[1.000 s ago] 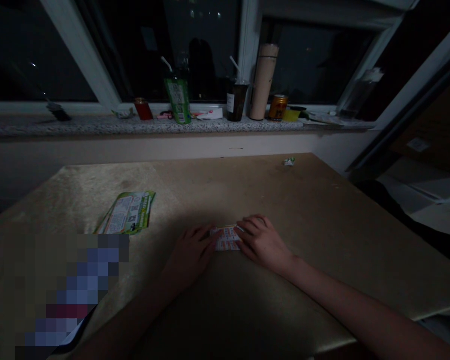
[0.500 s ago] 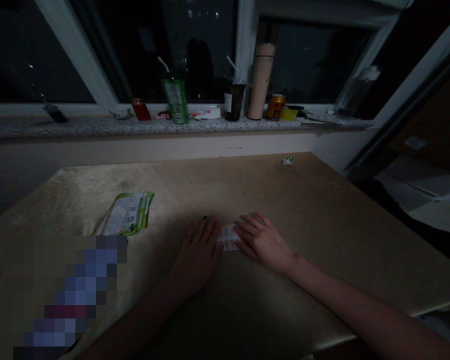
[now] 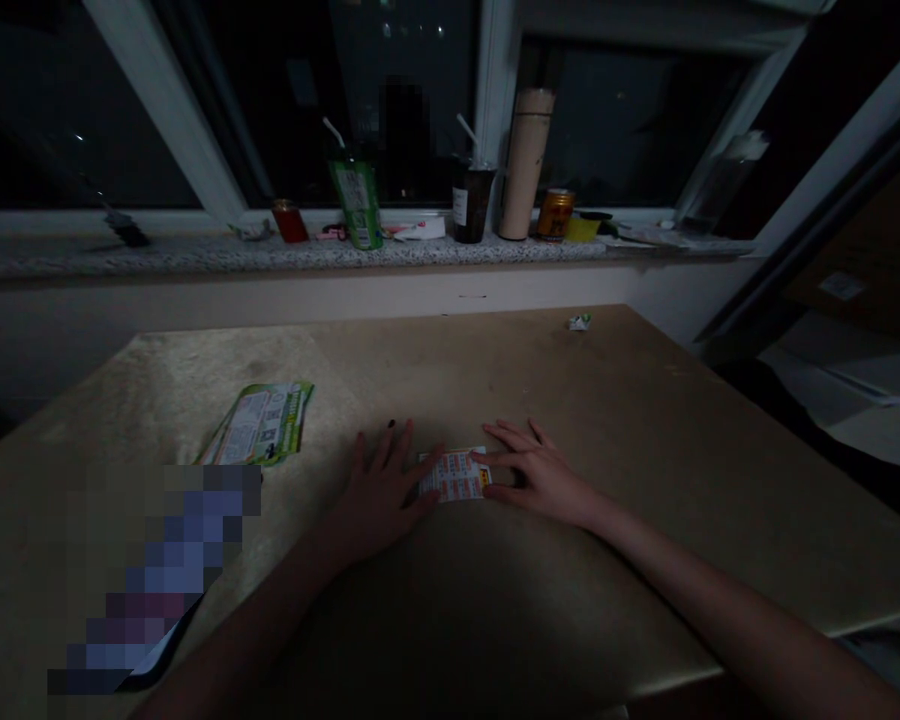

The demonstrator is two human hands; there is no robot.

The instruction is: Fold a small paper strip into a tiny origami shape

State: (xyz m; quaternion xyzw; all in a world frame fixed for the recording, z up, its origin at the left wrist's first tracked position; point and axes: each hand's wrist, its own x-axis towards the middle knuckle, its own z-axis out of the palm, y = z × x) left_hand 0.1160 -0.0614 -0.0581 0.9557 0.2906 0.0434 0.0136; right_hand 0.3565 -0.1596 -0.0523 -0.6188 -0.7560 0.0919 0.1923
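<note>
A small printed card with rows of red and blue print and a yellow patch at its right end lies flat on the table. My left hand rests palm down at its left side, fingers spread, with the index finger and thumb on the card's left edge. On the opposite side my right hand is open too. Its index finger touches the upper right part of the card, and its thumb is by the lower right corner. Neither hand lifts the card.
Green-and-white packets lie at left on the table. Below them is a pixelated, phone-shaped object. A crumpled wrapper sits near the back edge. On the windowsill stand a green cup, a dark cup, a tall flask and a can.
My hands have moved apart, the left one leftward with its fingers spreading, so more of the card shows between them. The whole view has shifted slightly.
</note>
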